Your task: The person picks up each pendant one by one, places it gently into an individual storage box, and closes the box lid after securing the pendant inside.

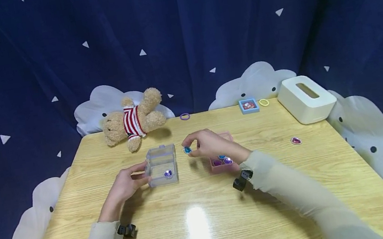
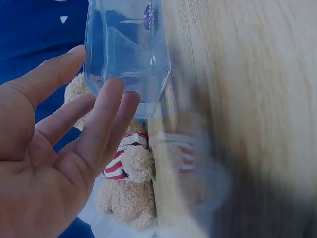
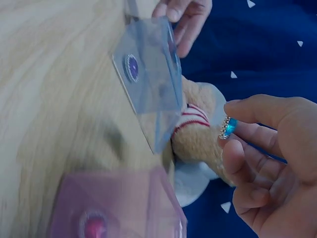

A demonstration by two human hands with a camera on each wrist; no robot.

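In the head view my right hand pinches a blue gem between thumb and finger, above the table between two boxes. The right wrist view shows that blue gem edge-on at the fingertips of the hand. My left hand rests against the left side of a clear box, its fingers fairly straight; in the left wrist view the hand is beside the box. One purple gem lies in the clear box. Under my right forearm, a pink box holds several gems.
A teddy bear lies at the back left. Along the back edge are a purple ring, a small blue frame and a yellow ring. A white tissue box stands back right, with a red gem in front.
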